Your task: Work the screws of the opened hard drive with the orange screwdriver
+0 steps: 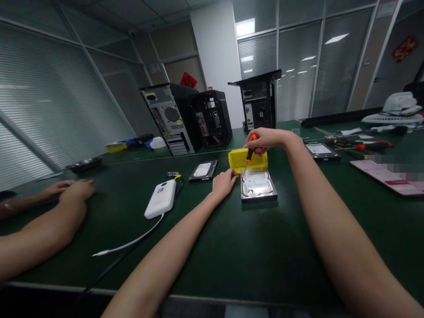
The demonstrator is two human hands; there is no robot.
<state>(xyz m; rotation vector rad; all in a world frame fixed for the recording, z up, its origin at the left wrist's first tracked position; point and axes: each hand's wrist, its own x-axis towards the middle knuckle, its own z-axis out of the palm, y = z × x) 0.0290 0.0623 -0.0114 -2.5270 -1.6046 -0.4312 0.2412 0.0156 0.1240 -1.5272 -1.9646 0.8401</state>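
Note:
A silver hard drive lies flat on the green table in front of me. My right hand grips a screwdriver with an orange and black handle from above. Its shaft slants down to the drive's far left part; the exact contact of the tip is too small to tell. My left hand rests on the table with bent fingers at the drive's far left corner, beside the yellow case. That case stands open just behind the drive.
Left of my hands lie another hard drive and a white power bank with cables. Computer cases stand at the back. Pliers, a third drive and a pink tablet-like slab lie right. Another person's hands rest left.

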